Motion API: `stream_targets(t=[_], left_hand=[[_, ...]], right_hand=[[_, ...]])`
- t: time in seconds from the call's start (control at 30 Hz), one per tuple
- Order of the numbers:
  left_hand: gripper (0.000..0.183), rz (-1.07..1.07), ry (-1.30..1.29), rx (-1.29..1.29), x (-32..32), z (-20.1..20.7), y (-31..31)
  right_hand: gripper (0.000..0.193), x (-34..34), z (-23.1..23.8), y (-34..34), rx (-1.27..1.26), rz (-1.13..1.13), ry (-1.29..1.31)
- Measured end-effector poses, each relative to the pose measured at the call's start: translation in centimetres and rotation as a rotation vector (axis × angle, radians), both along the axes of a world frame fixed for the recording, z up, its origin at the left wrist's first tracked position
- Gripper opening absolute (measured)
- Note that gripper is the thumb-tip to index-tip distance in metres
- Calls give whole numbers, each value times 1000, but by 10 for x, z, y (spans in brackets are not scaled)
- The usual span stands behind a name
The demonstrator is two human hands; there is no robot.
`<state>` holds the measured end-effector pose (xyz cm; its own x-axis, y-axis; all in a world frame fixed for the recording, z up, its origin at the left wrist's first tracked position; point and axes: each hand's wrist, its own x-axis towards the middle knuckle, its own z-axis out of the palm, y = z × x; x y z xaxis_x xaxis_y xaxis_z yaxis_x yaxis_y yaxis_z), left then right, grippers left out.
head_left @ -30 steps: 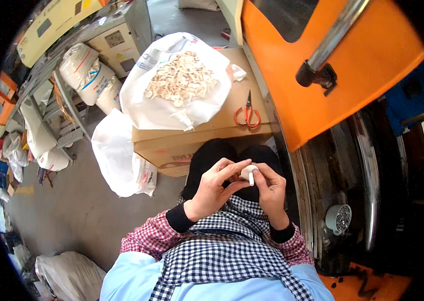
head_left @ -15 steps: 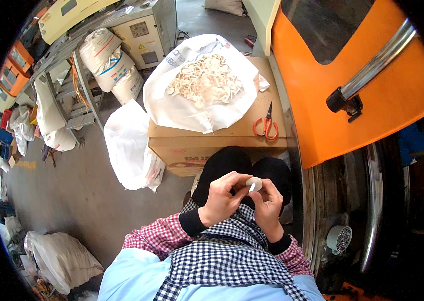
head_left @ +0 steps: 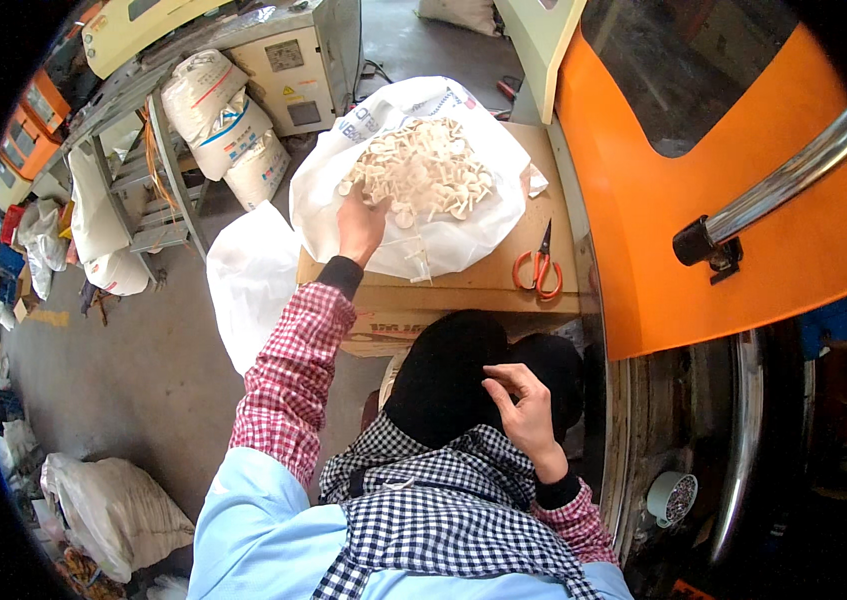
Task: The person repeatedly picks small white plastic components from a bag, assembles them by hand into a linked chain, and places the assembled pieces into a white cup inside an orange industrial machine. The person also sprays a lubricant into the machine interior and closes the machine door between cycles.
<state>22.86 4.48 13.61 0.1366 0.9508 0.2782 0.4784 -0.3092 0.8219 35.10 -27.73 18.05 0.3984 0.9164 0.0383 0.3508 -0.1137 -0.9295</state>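
L hand extended fwd to open white plastic sack, at nr-L edge of a heap of off-white disc-headed stem pcs; fingers held narrow, tips partly hidden at the heap, so whether a pc is gripped can't be told. R hand raised over the R knee, well apart fr. sack; thumb & index curve twd each other w/ a narrow gap btwn tips.

Sack rests on brown cardboard box, mouth spread wide, pcs heaped in its middle. Red-handled scissors lie on same box top, R of sack, blades pointing away fr. person. Second white bag sits L of box, partly behind L sleeve (red-&-white check, black cuff). Black-clad knees nr box front; black-&-white gingham apron over lt-blue top.

Far R: orange machine door w/ chrome tubular handle; below, pale cup containing speckled granules. Upper L: stacked filled sacks beside grey metal step frame. Lower L: lg whitish bag.
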Motion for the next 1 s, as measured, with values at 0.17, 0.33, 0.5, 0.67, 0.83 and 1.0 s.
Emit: stream_targets(t=[0.17,0.33,0.5,0.67,0.83,1.0], left_hand=[[21,-164,388,-308,12,-35,-21],[8,-95,708,62,18,-52,-27],[7,-184,797,154,14,-53,-19],[23,-377,765,605,0,44,-113],[42,-563,557,630,-20,78,-205],[42,-692,306,532,-49,112,-248]], right_hand=[[16,5,-8,0,-46,1,-49],[16,5,-9,5,-52,42,-41],[16,9,-11,24,32,67,-138],[32,35,7,48,131,-163,53],[44,30,37,52,225,-57,274],[32,26,30,11,223,22,418]])
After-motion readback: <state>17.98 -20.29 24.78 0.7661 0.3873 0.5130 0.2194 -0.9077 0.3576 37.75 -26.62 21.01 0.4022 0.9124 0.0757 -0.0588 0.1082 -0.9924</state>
